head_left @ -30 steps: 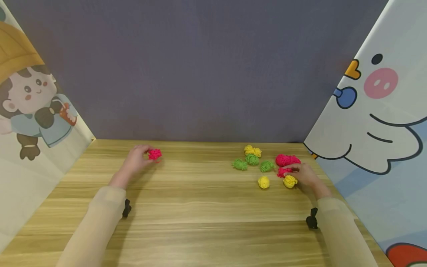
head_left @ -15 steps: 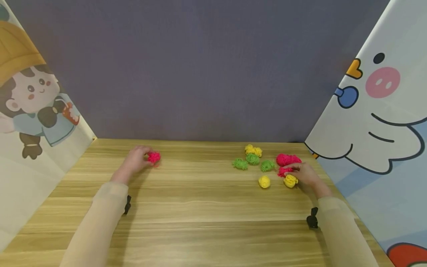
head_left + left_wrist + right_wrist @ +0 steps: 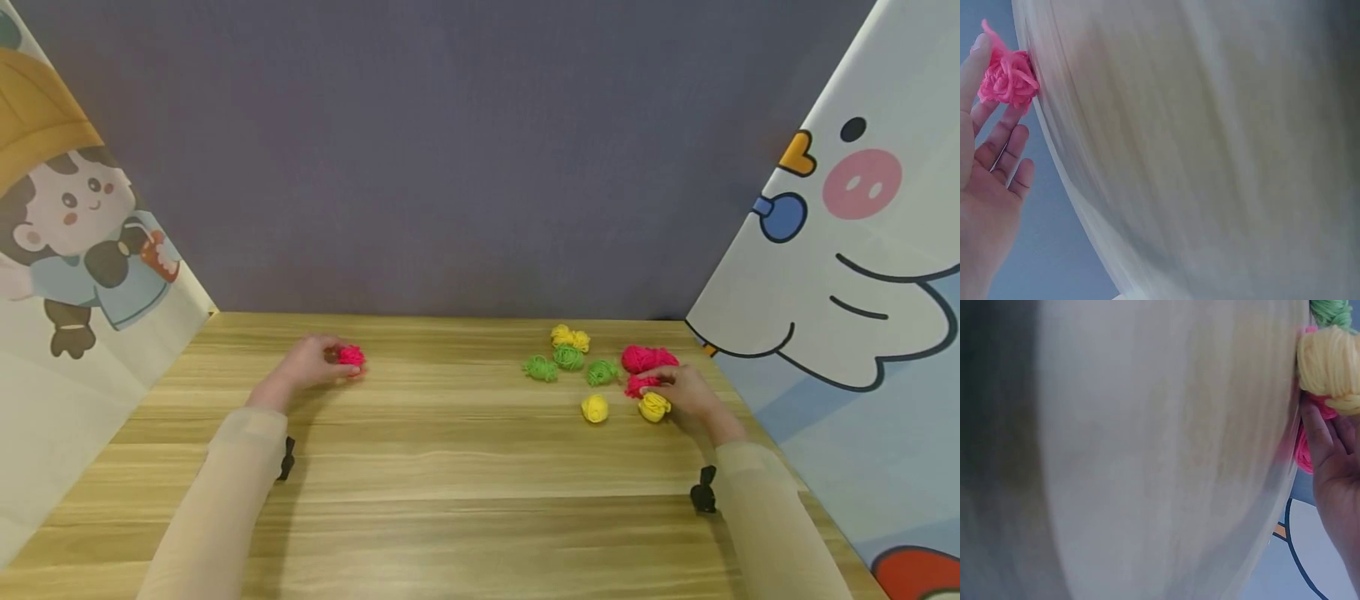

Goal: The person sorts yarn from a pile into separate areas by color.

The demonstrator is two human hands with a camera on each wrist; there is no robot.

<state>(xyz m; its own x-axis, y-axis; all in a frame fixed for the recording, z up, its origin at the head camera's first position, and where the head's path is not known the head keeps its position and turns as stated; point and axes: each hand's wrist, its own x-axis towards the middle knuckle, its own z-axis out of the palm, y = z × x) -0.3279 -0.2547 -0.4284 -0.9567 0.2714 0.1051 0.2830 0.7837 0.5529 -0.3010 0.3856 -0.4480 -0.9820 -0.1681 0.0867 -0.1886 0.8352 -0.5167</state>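
At the left rear of the table, my left hand [image 3: 313, 363] holds a small pink yarn ball [image 3: 353, 359] between thumb and fingers. Its loose strand end stands up beside the thumb in the left wrist view, with the ball [image 3: 1010, 80] at the wood's edge line. On the right, my right hand [image 3: 686, 392] grips another pink yarn ball [image 3: 639, 385] with its fingertips. Right behind that lies a larger pink yarn bundle [image 3: 647, 358]. A yellow yarn ball [image 3: 655, 407] sits just in front of the right fingers and hides part of them in the right wrist view.
Several green yarn balls [image 3: 568, 358] lie left of the right hand, with yellow yarn [image 3: 570, 338] behind them. Nearer the front sits one yellow yarn ball [image 3: 595, 408]. A grey panel [image 3: 450, 167] rises behind the wooden table [image 3: 450, 450], and printed panels [image 3: 862, 275] flank it.
My left hand has lowered its pink yarn ball onto the table and shifted its thumb and fingers about it. The right hand has stayed at its pink yarn ball.
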